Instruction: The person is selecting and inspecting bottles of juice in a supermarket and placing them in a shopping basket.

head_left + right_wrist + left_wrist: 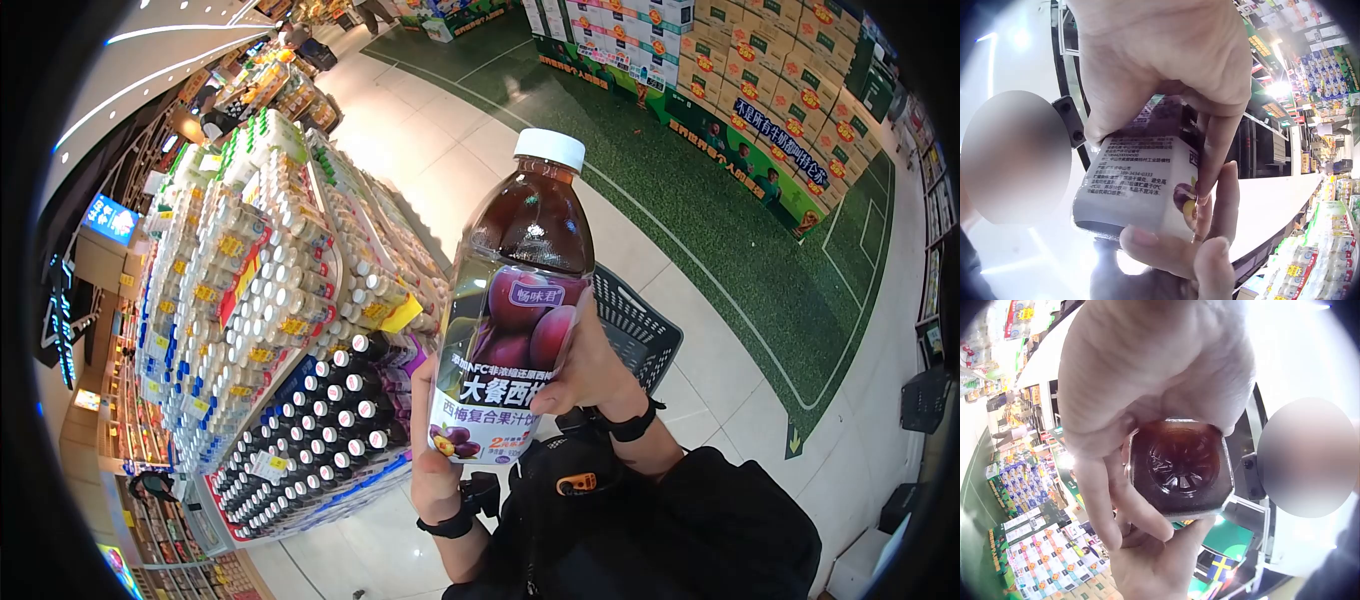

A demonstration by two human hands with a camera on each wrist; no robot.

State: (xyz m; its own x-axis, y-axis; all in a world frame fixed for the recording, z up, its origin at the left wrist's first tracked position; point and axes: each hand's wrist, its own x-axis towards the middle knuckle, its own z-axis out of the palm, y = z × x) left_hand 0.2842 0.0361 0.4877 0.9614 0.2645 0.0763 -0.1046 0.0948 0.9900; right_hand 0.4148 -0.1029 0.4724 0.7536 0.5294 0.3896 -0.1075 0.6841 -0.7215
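Observation:
A large plastic bottle of plum juice (525,225) with dark brown liquid, a white cap (549,148) and a plum label stands tilted before the chest. My right hand (600,365) grips its right side, thumb across the front of the label. At the lower left side, my left hand (436,482) holds the bottle near its base. In the left wrist view the square bottle bottom (1182,465) faces the camera, with fingers of both hands around it. The right wrist view shows small print on the white side label (1125,172), with left fingertips at the lower corner.
A black shopping basket (632,325) is behind the right hand. To the left rises a display of packed bottles (270,290), with dark white-capped bottles (325,425) at its near end. Stacked cartons (790,75) stand by a green turf mat (700,190).

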